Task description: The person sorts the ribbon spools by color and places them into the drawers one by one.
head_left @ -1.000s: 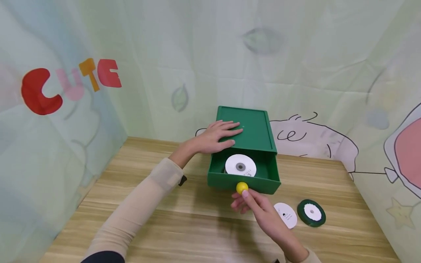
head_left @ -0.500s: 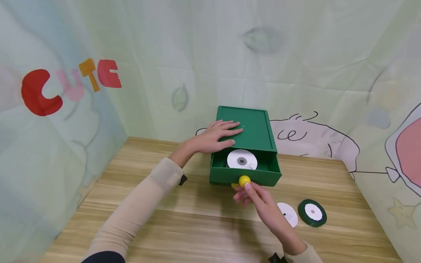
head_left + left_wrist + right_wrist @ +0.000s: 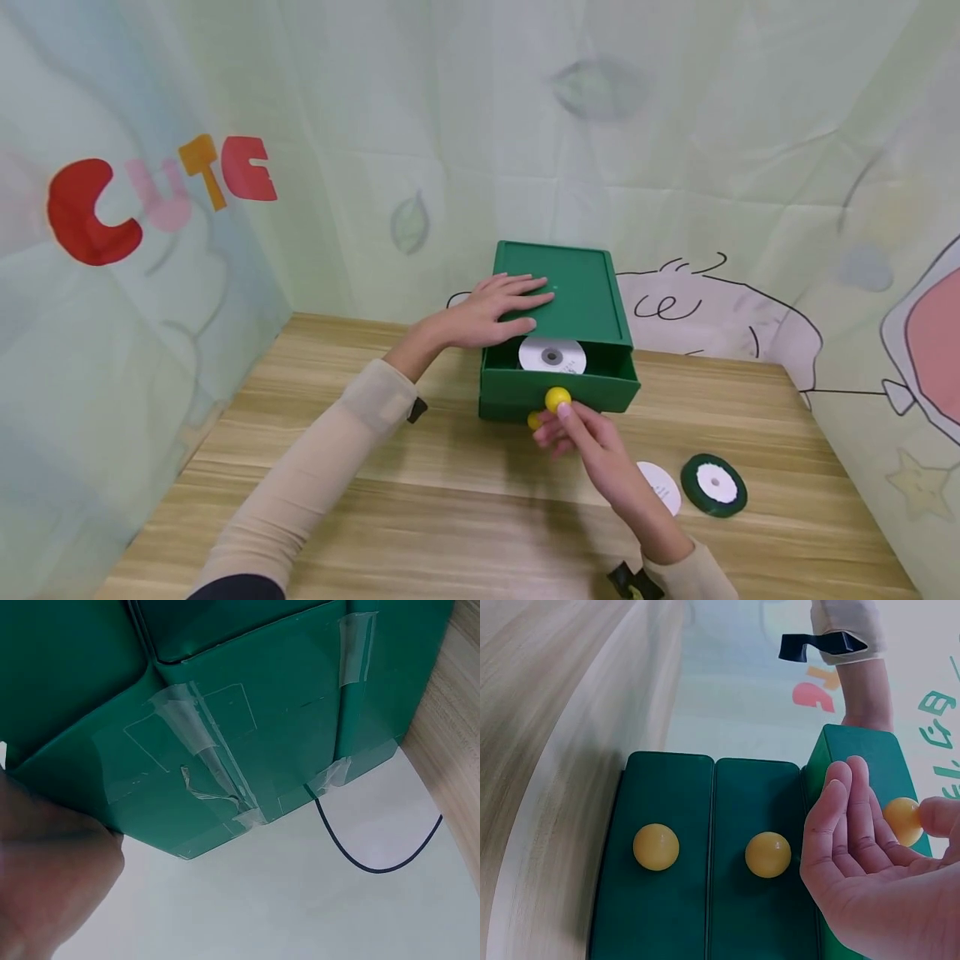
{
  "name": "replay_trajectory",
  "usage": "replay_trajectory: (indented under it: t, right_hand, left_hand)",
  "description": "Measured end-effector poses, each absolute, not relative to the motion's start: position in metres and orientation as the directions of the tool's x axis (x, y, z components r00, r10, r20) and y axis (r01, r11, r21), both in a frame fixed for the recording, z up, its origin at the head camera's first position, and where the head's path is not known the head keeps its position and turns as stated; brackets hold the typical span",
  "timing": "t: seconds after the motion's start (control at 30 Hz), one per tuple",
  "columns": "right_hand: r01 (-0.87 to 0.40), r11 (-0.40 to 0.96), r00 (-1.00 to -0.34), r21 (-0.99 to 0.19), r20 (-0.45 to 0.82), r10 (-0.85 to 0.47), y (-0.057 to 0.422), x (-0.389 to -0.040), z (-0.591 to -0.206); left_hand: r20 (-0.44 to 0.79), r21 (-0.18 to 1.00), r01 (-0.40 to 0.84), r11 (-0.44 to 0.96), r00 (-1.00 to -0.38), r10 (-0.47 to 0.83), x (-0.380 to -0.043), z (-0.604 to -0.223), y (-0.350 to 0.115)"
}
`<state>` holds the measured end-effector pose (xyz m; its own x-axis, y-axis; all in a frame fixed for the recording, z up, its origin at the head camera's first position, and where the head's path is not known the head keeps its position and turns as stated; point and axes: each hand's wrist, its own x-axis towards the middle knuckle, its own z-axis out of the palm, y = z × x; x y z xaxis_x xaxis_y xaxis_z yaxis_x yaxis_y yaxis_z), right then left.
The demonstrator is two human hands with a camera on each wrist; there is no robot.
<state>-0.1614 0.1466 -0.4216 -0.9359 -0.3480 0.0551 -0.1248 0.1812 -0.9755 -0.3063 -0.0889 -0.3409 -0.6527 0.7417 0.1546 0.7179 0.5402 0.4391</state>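
A green drawer cabinet [image 3: 566,287] stands against the backdrop, its top drawer [image 3: 517,393] partly pulled out. Inside that drawer a white disc with a grey centre [image 3: 534,357] shows, its rear part under the cabinet top. My left hand [image 3: 498,313] lies flat on the cabinet top, fingers spread. With thumb and index finger my right hand [image 3: 596,446] pinches the drawer's yellow knob [image 3: 558,399]; the other fingers extend below it. In the right wrist view, the thumb meets the knob [image 3: 904,820] beside two lower drawers with yellow knobs [image 3: 768,855].
On the wooden table [image 3: 420,525], right of my right hand, lie a white disc [image 3: 662,487] and a green ribbon spool [image 3: 714,485]. Clear tape [image 3: 195,735] runs along the cabinet's side in the left wrist view. A printed cloth backdrop [image 3: 360,167] closes off the back and sides.
The top drawer has slid inward, away from me, with the disc in it and my right hand at its knob. A lower yellow knob has come into view. My left hand has stayed put.
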Motion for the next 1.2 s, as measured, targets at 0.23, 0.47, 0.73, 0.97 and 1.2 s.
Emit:
replay_trajectory:
  t: [0.23, 0.47, 0.73, 0.97, 1.2]
  right_hand:
    - [-0.09, 0.164, -0.943, -0.982, 0.031, -0.331, 0.145, -0.168, -0.421]
    - [-0.1, 0.141, -0.945, -0.985, 0.05, -0.323, 0.144, -0.174, -0.422]
    - [-0.121, 0.123, -0.947, -0.985, 0.077, -0.313, 0.141, -0.18, -0.423]
    - [-0.108, 0.111, -0.951, -0.988, 0.07, -0.301, 0.139, -0.187, -0.422]
    - [-0.113, 0.107, -0.956, -0.988, 0.079, -0.284, 0.139, -0.193, -0.424]
  left_hand:
    - [0.144, 0.439, 0.716, 0.543, -0.653, 0.744, -0.305, -0.338, -0.087]
    - [0.157, 0.44, 0.722, 0.535, -0.648, 0.745, -0.304, -0.34, -0.088]
    - [0.177, 0.449, 0.731, 0.513, -0.636, 0.751, -0.304, -0.34, -0.088]
    - [0.162, 0.446, 0.724, 0.526, -0.643, 0.748, -0.303, -0.339, -0.089]
    - [0.154, 0.446, 0.72, 0.531, -0.646, 0.747, -0.303, -0.339, -0.088]
